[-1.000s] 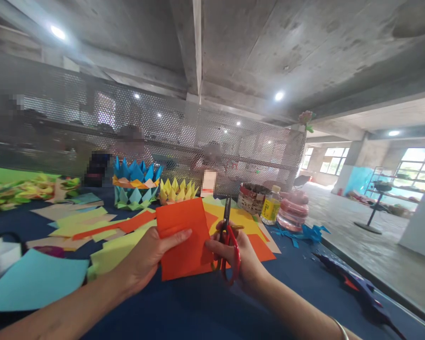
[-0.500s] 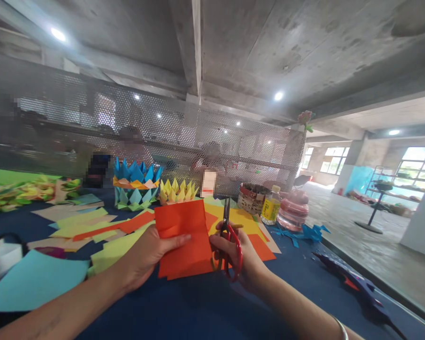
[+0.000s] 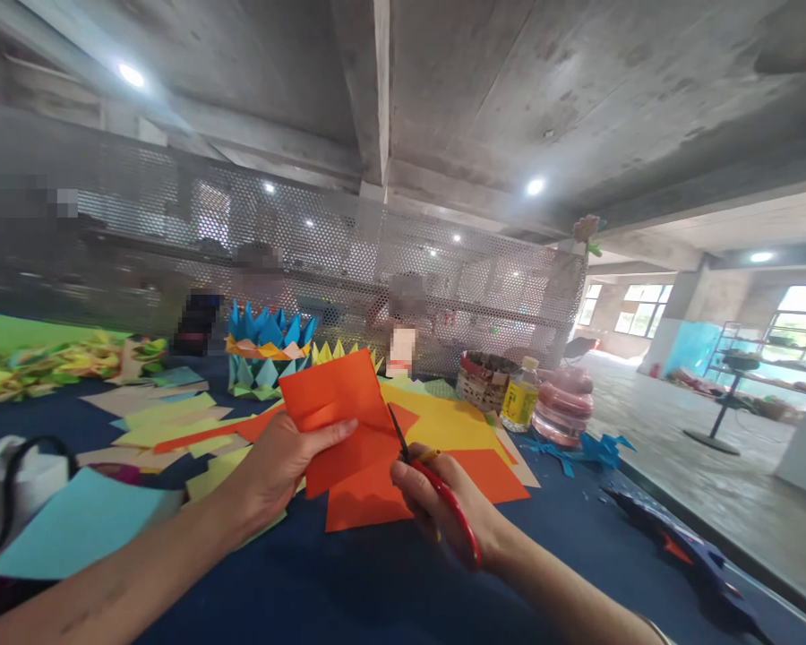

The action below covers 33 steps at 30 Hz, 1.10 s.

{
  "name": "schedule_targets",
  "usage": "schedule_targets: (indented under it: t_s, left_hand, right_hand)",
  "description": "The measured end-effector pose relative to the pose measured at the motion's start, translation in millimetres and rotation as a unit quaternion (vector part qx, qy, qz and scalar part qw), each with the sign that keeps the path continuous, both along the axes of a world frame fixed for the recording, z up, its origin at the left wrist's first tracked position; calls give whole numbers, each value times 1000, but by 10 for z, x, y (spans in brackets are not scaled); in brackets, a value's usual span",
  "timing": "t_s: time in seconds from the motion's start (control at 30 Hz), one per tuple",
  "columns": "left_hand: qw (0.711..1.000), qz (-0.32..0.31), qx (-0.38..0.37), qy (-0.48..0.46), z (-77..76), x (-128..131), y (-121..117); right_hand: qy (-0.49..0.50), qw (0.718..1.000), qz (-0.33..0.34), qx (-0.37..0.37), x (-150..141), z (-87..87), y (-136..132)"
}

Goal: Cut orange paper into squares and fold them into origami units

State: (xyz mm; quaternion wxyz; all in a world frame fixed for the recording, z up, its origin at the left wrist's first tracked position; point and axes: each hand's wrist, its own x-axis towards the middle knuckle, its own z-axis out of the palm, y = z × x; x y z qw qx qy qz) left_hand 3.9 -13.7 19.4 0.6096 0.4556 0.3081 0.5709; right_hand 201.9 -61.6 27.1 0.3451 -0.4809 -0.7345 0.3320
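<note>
Holding orange sheet (image 3: 332, 403) in left hand (image 3: 286, 461), red-handled scissors (image 3: 451, 498) in right hand (image 3: 436, 515)

Reaching in from lower left with left forearm (image 3: 154, 555), slanted up toward centre. Pinching sheet by its lower left part: thumb (image 3: 329, 437) stretched rightward across near face, fingers behind and mostly hidden. Presenting sheet tilted, upper right corner highest, partly overlapping in view a second orange sheet (image 3: 369, 506) on dark blue surface (image 3: 376, 596).

Reaching in from lower right with right forearm (image 3: 564, 573), slanted up and left. Grasping scissors with fingers curled about handles. Pointing blades (image 3: 398, 433) up and left, tip at right edge of held sheet; cannot tell whether touching. Cannot tell blade opening either.

Noting nearby: yellow sheet (image 3: 447, 419) behind scissors; light blue sheet (image 3: 87, 524) left of left forearm; pointed blue paper piece (image 3: 272, 327) beyond held sheet, to the left; yellow-labelled bottle (image 3: 520, 401) just beside pink jar (image 3: 564, 410), right of centre; glue gun (image 3: 695, 551) lying on surface, well apart, far right.
</note>
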Motion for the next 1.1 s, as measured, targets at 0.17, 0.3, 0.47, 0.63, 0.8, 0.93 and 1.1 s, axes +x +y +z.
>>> schedule_targets:
  t_s: [0.17, 0.3, 0.47, 0.63, 0.8, 0.93, 1.1]
  left_hand:
    - [1000, -11, 10, 10, -20, 22, -3]
    - [1000, -10, 8, 29, -25, 24, -36]
    - [999, -12, 6, 45, -24, 25, -45]
    - [999, -23, 5, 34, -36, 23, -30]
    - [999, -30, -12, 22, -20, 27, -66]
    - [999, -27, -13, 25, -19, 32, -59]
    - [999, -36, -15, 10, -41, 27, -36]
  right_hand:
    - [-46, 998, -29, 14, -15, -2, -33]
    - [-52, 998, -41, 11, -10, -53, -7]
    - [-59, 996, -64, 25, -20, -83, 14]
    - [-59, 994, -63, 60, -32, -68, 2]
    - [-40, 995, -73, 49, -43, -144, 9]
    - [-7, 995, -93, 17, -57, -224, 23]
    - [19, 994, -108, 18, -58, -293, 45]
